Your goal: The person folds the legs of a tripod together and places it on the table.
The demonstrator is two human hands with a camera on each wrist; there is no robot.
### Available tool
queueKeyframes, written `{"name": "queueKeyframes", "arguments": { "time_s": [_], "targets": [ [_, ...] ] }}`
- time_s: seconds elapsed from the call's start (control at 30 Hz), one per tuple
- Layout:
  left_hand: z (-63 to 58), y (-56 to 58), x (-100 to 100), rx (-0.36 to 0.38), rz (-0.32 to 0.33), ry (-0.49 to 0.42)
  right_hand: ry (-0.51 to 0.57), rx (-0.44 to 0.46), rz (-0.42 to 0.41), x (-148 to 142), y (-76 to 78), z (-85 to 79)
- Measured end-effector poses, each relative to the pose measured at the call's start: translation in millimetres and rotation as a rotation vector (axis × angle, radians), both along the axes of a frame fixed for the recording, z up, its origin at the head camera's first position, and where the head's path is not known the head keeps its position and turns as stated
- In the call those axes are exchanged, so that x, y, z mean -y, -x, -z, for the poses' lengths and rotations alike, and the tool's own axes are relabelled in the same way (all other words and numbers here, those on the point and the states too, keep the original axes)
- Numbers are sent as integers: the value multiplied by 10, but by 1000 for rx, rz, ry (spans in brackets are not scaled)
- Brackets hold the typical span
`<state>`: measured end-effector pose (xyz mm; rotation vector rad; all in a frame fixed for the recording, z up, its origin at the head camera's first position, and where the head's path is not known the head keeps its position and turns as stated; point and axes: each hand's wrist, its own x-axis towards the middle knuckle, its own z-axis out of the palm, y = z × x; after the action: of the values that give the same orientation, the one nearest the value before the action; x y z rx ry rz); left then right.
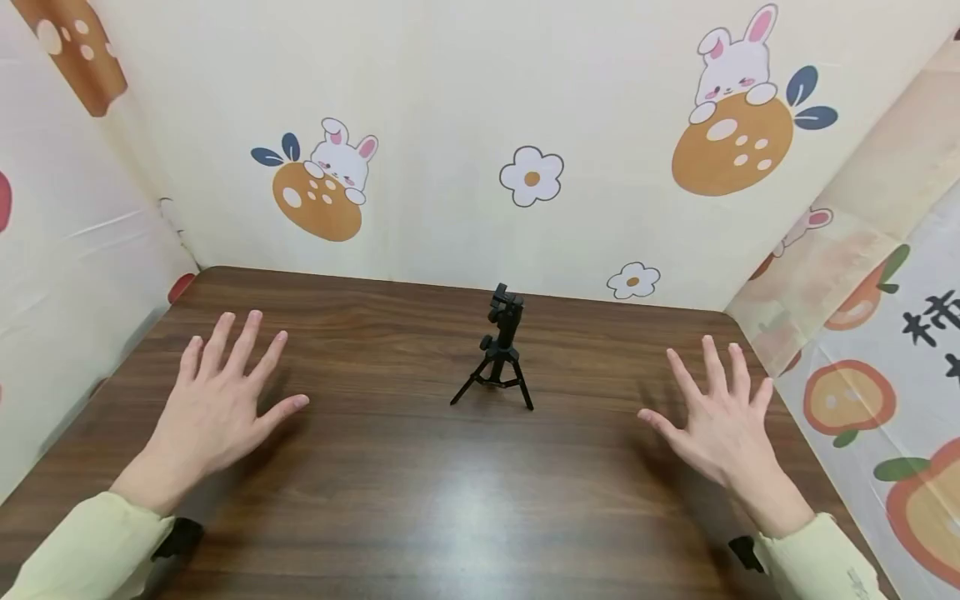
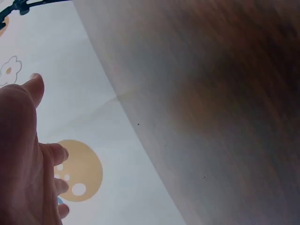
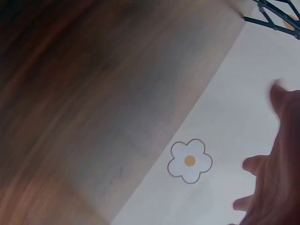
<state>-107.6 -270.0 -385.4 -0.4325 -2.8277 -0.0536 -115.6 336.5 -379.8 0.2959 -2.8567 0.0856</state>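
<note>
A small black tripod (image 1: 501,350) stands upright on the wooden table, its legs spread, in the middle of the head view. To its left, my left hand (image 1: 217,408) is held palm down with fingers straight and spread, apart from the tripod. My right hand (image 1: 720,429) has the same spread shape on the other side, also holding nothing. In the left wrist view the left hand (image 2: 23,154) shows at the left edge, and part of the tripod (image 2: 21,6) at the top corner. The right wrist view shows the right hand (image 3: 274,173) and a tripod leg (image 3: 267,23).
Dark wood-grain table (image 1: 420,475) lies under both hands. A cream cloth backdrop (image 1: 442,167) printed with rabbits and flowers rises behind its far edge. Printed cloths hang at the left (image 1: 75,250) and right (image 1: 855,400) sides.
</note>
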Motion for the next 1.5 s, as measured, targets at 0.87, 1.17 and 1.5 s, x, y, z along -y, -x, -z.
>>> {"name": "queueKeyframes", "arguments": {
  "time_s": [0.87, 1.17, 1.5],
  "targets": [
    [-44, 185, -681, 129, 176, -242, 580, 231, -86, 402, 64, 60],
    [1, 324, -1058, 349, 260, -573, 770, 303, -109, 669, 100, 82],
    [53, 476, -1472, 482, 339, -899, 939, 357, -230, 1036, 228, -101]
  ]
}}
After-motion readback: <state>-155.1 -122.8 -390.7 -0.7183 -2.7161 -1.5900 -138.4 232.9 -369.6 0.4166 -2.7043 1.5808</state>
